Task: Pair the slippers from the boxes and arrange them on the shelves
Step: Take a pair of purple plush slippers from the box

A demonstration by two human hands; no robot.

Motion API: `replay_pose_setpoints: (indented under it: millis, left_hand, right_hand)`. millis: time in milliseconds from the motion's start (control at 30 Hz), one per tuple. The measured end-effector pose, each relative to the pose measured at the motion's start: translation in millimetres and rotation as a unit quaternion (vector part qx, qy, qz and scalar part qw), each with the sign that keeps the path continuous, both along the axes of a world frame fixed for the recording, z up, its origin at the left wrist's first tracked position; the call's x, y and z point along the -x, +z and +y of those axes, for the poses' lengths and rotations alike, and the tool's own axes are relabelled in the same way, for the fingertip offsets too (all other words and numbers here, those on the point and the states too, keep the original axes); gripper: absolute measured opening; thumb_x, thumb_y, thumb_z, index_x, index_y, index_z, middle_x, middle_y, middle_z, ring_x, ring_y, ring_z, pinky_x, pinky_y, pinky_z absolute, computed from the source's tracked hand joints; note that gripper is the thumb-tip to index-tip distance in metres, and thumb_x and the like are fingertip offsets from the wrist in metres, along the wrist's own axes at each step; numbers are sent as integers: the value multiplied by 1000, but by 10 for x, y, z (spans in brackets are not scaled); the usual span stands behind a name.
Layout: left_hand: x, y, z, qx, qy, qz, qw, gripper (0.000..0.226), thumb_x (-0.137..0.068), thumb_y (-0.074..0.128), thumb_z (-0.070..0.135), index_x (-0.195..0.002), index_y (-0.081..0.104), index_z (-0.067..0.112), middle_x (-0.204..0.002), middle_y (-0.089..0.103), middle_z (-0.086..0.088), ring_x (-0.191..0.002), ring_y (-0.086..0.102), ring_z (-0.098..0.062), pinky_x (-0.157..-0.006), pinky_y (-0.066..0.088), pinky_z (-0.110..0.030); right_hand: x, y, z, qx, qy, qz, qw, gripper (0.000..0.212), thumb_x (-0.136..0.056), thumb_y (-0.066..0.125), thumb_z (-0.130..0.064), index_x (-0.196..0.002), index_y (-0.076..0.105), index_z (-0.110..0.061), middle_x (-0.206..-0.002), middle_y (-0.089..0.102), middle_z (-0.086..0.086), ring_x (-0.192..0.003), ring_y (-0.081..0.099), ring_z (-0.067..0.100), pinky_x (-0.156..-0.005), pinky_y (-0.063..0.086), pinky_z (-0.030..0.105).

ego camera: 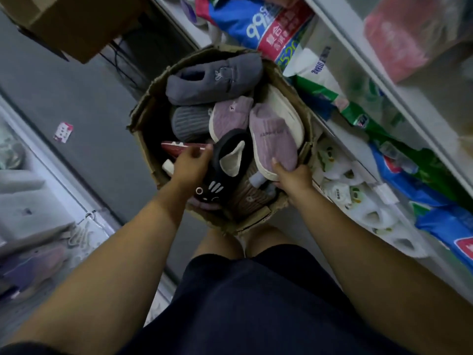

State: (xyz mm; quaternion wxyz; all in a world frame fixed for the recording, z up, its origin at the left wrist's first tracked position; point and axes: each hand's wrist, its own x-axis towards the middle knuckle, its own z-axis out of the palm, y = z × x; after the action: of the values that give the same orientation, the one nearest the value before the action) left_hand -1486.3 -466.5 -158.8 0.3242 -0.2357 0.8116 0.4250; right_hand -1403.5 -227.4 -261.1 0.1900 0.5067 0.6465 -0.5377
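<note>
Box crammed with slippers; small dark gap by left wall. Shelf hems right side; floor open left.

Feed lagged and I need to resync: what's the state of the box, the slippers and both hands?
Cardboard box: open, full of loose slippers.
Right hand: grips near purple slipper.
Left hand: fingers on red item, grip unclear.
Second purple slipper: in box, unheld.
Black slipper: in box, unheld.
Grey slipper: atop pile, unheld.

A dull gray floor forms a narrow aisle between white shelves on the right, crowded with bright packets, and a white rack on the left, in dim light.
</note>
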Motion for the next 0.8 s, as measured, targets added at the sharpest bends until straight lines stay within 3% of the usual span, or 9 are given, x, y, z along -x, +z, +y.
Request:
replay_pose_setpoints:
  millis: [100, 200, 300, 400, 467, 533, 633, 733, 800]
  left_hand:
    - [320, -260, 162, -27, 48, -18, 998, 34, -98, 59, 43, -102, 67, 10, -106, 72, -13, -104, 68, -29, -96, 55, -42]
    - [533, -529, 235, -16, 61, -29, 998, 47, -92, 65, 46, -101, 69, 0, -92, 69, -12, -93, 69, -27, -87, 54, -38]
    - [686, -680, 294, -21, 73, -77, 994, 52, -91, 68, 47, -100, 67, -4, -78, 61, -11, -74, 61, -23, -73, 49, -33]
    - [764, -736, 419, -37, 89, -98, 990, 41, -94, 69, 38, -111, 63, 1, -94, 62, -15, -84, 62, -25, -72, 50, -34]
    - [797, -744, 451, -54, 108, -117, 986, 54, -91, 74, 33, -126, 58, -5, -110, 66, -18, -98, 66, -31, -80, 56, -40]
    - [816, -734, 439, -42, 93, -138, 985, 53, -90, 75, 32, -125, 59, -4, -113, 69, -18, -99, 69, -32, -81, 60, -41]
    - [875, -659, 370, -48, 77, -150, 985, 42, -92, 73, 33, -112, 61, -2, -91, 72, -13, -72, 68, -22, -50, 56, -28]
    - [929, -483, 260, -84, 96, -154, 980, 38, -93, 73, 30, -106, 63, -4, -84, 73, -17, -72, 72, -29, -56, 60, -36]
    - [900, -278, 191, -122, 101, -157, 975, 28, -95, 70, 22, -96, 62, -5, -72, 71, -18, -60, 71, -27, -46, 57, -34]
  right_hand:
    - [80, 346, -75, -13, -4, 5, 1000, 111, -39, 78, -71, -125, 59, -2, -120, 68, 14, -100, 70, 29, -81, 62, 49]
    - [113, 466, -124, -5, -11, 14, 1000, 108, -42, 81, -67, -125, 57, -2, -121, 67, 13, -99, 70, 28, -79, 62, 50]
    - [130, 588, -191, -20, -11, 12, 1000, 88, -61, 89, -49, -124, 55, 1, -121, 66, 15, -100, 69, 29, -80, 61, 49]
    - [99, 608, -267, -39, 2, 11, 999, 75, -70, 89, -40, -122, 51, -2, -121, 64, 14, -103, 67, 30, -84, 60, 49]
    - [69, 620, -345, -50, -2, 8, 999, 80, -63, 87, -51, -119, 49, -8, -121, 62, 11, -104, 66, 30, -81, 60, 51]
    - [17, 605, -426, -59, -24, 13, 998, 88, -53, 81, -63, -117, 49, -13, -122, 62, 8, -104, 66, 30, -79, 60, 52]
    - [-14, 673, -550, -70, -73, 20, 995, 86, -55, 81, -58, -121, 49, -12, -123, 62, 8, -105, 66, 30, -81, 60, 52]
    - [-18, 805, -688, -83, -114, 26, 990, 72, -71, 87, -39, -124, 49, -8, -123, 62, 10, -105, 66, 29, -84, 59, 52]
    - [-46, 887, -764, -82, -139, 32, 986, 71, -73, 88, -36, -125, 51, -5, -122, 63, 10, -105, 67, 28, -84, 59, 52]
